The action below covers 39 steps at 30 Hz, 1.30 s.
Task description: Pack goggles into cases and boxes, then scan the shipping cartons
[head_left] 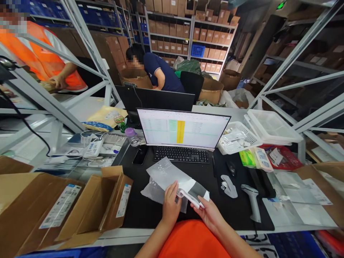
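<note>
My left hand (172, 202) pinches the opening edge of a translucent plastic bag (168, 172) above the black desk mat. My right hand (208, 212) grips the near end of a flat white and grey packet (196, 193), whose exact kind I cannot make out. The packet's far end lies at the bag's mouth, close to my left fingers; whether it is partly inside is unclear. A second translucent bag (150, 190) rests on the mat beneath the first. To the right lie a crumpled white plastic piece (229, 186) and a barcode scanner (252, 202).
Behind my hands stand a keyboard (181, 155) and a lit monitor (185, 129). Open cardboard boxes (107, 200) flank the left side. A white basket (239, 138), a mouse (231, 168) and a phone (140, 154) sit around the mat. Two people work beyond the metal frame.
</note>
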Motion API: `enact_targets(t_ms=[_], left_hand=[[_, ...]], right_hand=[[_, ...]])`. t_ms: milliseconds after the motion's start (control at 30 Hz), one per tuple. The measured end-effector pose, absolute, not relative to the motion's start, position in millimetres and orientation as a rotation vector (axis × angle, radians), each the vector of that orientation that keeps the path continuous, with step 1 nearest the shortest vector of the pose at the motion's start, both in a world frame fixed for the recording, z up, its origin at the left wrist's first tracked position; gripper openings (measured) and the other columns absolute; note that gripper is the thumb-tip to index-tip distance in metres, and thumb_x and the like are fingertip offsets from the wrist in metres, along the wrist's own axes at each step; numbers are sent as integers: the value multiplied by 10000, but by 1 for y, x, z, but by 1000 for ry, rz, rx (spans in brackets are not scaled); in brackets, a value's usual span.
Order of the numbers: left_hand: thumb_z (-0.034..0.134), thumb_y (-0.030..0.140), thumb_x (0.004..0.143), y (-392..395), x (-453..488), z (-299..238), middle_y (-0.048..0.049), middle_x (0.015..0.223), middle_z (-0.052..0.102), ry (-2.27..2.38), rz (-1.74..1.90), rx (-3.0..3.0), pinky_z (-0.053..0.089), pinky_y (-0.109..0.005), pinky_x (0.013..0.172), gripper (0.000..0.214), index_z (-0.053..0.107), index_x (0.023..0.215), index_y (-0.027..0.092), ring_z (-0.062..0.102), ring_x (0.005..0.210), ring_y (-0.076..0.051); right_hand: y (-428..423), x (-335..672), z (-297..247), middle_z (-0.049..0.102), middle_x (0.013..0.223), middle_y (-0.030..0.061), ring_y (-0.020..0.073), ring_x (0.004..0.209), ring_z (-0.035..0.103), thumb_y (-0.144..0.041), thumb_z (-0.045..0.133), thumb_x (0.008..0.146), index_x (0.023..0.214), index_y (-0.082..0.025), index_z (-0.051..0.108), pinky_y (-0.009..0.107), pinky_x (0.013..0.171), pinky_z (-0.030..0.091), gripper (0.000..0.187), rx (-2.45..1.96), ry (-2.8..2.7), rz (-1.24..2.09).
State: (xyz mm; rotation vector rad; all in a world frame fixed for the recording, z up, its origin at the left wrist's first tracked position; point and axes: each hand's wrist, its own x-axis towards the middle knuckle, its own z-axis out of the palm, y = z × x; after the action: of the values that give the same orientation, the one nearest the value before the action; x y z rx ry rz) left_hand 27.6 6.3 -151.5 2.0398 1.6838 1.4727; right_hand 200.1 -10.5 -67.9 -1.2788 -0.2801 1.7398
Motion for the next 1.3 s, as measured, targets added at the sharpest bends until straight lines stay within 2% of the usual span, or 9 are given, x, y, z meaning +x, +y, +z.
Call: enact_targets(t_ms=[133,300,400,533,667,900,1100,1200,1300], left_hand=[[513,52,870,9,28,-144,-118,1327,676,1675,1549,2086,583,-493,966,571,546,1416,214,626,1193,-274],[501,26,857,13,27,-135,-116,1316,682,1656,1597,2131,591,-478,958,580,545,1407,204,629,1195,-265],[533,64,874,13,28,-128,-127,1306,685,1674,1621,2124,594,-483,951,519,565,1375,194,641,1176,-269],[522,59,881,9,32,-122,-119,1271,700,1752,1638,2086,604,-463,929,489,588,1343,202,663,1135,-258],[498,30,882,1,36,-122,-131,1277,689,1626,1666,2252,604,-419,940,562,524,1423,183,640,1181,-248],[494,27,898,-7,37,-118,-119,1306,666,1618,1626,2265,601,-383,949,622,456,1490,214,616,1219,-232],[432,-12,880,-13,36,-121,-99,1338,654,1585,1546,2258,596,-402,957,704,404,1529,259,611,1240,-233],[432,-4,892,-13,34,-122,-99,1353,647,1556,1533,2241,597,-409,954,703,387,1538,268,609,1248,-237],[450,12,911,-11,33,-121,-108,1351,649,1569,1557,2223,607,-412,940,667,403,1527,263,612,1246,-242]], right_hand=[[-17,189,-67,763,800,109,228,647,746,-406,915,570,1017,-111,631,246,530,605,607,-1341,-460,1823],[-1,184,-62,767,793,140,183,654,749,-261,679,843,941,-65,679,192,549,602,219,-1320,-343,2008],[19,191,-54,767,768,156,149,600,734,-197,523,941,930,-28,686,156,526,586,235,-1262,-289,2151],[36,197,-50,746,692,150,123,522,700,-166,487,953,916,4,678,121,485,544,258,-1205,-275,2271],[35,182,-55,746,708,107,123,514,687,-199,535,918,882,-83,672,145,467,528,183,-1366,-510,2068],[37,164,-62,462,379,-58,42,279,291,-298,526,956,608,-155,592,167,310,161,382,-1604,-1012,1819],[54,163,-62,445,366,-72,65,316,351,-245,646,897,588,-159,585,192,355,216,327,-1637,-1259,1743],[62,167,-62,482,403,-66,58,325,343,-297,579,944,647,-157,608,169,374,267,329,-1628,-1269,1805],[62,173,-64,620,538,-16,60,398,478,-357,483,997,755,-152,649,147,463,399,358,-1621,-1285,1826]])
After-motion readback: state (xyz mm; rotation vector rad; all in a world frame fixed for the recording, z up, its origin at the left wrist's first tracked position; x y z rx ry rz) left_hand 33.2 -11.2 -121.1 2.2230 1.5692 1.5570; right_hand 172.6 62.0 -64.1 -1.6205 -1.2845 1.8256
